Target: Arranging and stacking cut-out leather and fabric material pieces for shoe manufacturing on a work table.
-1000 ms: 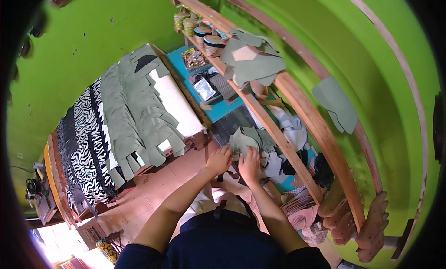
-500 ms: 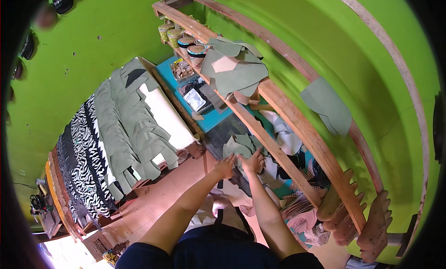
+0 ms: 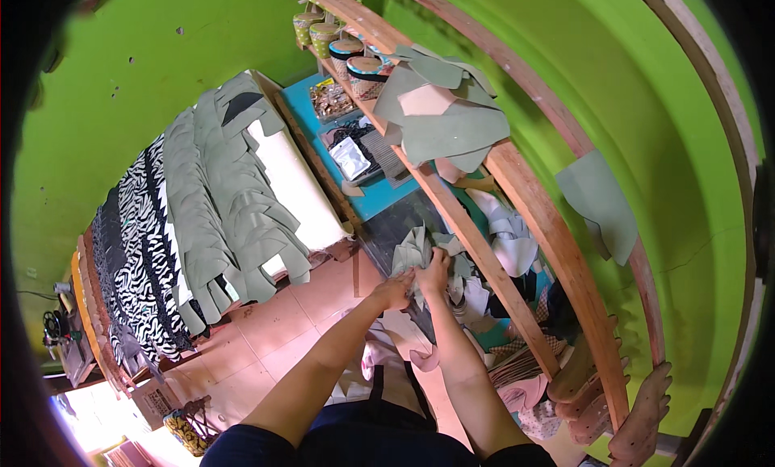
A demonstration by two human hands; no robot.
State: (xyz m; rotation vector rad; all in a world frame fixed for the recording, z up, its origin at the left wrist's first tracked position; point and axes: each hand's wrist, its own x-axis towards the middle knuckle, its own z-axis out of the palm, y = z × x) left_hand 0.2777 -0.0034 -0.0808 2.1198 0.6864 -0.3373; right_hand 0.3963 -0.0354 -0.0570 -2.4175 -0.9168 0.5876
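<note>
Left hand (image 3: pixel 394 292) and right hand (image 3: pixel 436 275) meet at grey-green cut pieces (image 3: pixel 410 251), likely steadying the loose pile. Cannot tell either grip's closure.

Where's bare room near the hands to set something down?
Bare: dark board, between blue tabletop and bunched green pieces; pink floor tiles, left of left hand. Crowded: at left hand and right hand, amid those pieces; right of them, mixed scraps.
</note>
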